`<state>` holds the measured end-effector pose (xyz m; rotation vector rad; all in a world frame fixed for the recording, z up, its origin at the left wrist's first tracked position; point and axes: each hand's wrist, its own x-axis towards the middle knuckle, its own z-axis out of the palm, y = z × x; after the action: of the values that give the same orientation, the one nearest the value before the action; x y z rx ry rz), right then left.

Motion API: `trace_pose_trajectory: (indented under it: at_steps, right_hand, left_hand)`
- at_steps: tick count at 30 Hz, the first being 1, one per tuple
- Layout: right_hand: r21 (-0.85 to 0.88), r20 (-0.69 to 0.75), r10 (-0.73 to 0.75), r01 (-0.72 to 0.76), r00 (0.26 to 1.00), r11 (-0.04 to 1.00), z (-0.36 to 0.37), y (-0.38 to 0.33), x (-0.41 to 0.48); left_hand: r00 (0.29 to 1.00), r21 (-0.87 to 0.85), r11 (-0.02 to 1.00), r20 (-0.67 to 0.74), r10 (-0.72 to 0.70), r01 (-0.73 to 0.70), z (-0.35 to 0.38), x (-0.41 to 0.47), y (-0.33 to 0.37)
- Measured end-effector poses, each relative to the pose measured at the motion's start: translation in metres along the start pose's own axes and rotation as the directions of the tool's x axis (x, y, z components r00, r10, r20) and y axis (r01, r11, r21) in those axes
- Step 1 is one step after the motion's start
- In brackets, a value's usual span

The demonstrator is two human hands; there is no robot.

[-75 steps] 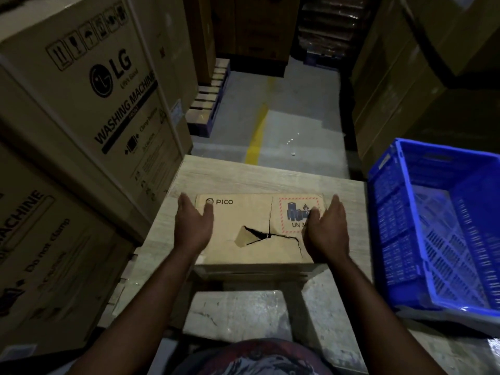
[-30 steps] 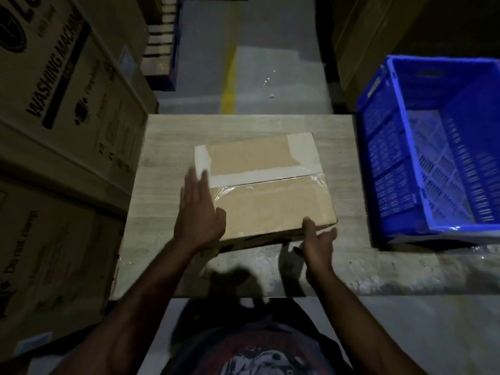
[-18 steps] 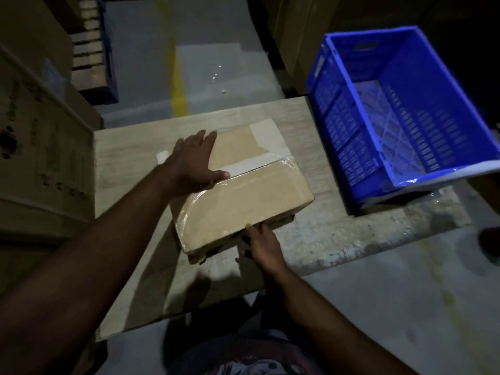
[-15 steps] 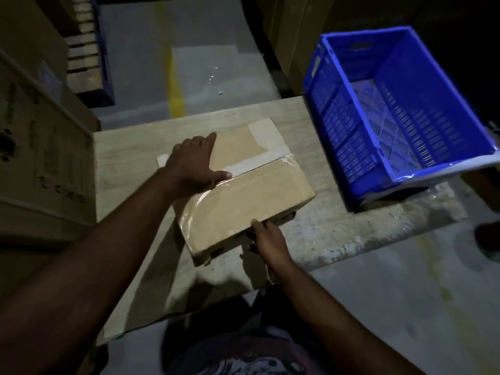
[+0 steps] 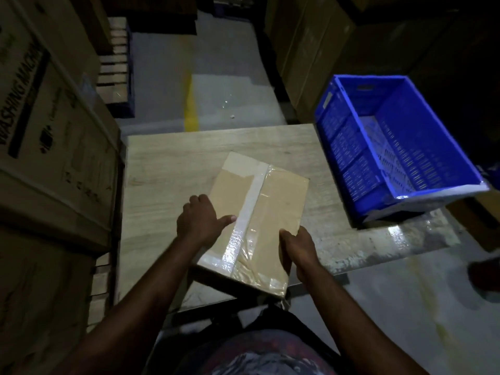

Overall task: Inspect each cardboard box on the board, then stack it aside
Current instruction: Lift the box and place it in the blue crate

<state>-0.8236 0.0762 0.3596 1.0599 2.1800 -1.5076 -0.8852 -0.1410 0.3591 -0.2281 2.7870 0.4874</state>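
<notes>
1. Presently, the cardboard box (image 5: 273, 201) sits askew at the near edge of the bench (image 5: 173, 169), its near corner overhanging the floor (image 5: 392, 307). Whether it rests on the bench or is slightly lifted cannot be told.
2. Hands: the left hand (image 5: 198, 221) grips the box's left long edge, with the thumb laid on top beside the white tape strip (image 5: 253, 196). The right hand (image 5: 297, 247) clasps the right edge towards the near corner, with its fingers wrapped round the side.
3. Risk A: glossy clear film (image 5: 249, 247) covers the near half, and the right hand holds there. The film is judged slick, so the grip could slide and the box drop past the bench edge.
4. Risk B: because of the overhang, releasing either hand early would probably let the box tip off.
5. Risk C: the blue crate (image 5: 349, 147) stands near on the right, and a wide swing that way could strike its wall.
6. Risk D: the light is poor, so a dent or tear could be missed during inspection.
7. Not visible: the box's underside, the fingers beneath it, the contents, and any stack of finished boxes, so the destination is unknown.
8. The print on the large carton (image 5: 48, 125) at left is cut off. A dark shape at the right frame edge cannot be identified.
</notes>
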Motion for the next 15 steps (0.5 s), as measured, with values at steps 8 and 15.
trace_pose_trajectory:
  at_steps: [8,15]
  right_hand:
    - [-0.039,0.05,-0.121,0.123,0.991,0.992,-0.04,0.013,-0.013]
    - [0.022,0.062,-0.296,0.295,0.953,0.955,-0.108,0.044,-0.034]
  left_hand:
    - [1.0,-0.122,0.992,-0.009,-0.022,0.021,0.008,-0.053,0.01]
    - [0.994,-0.215,0.976,-0.101,-0.05,0.028,0.011,-0.115,0.052]
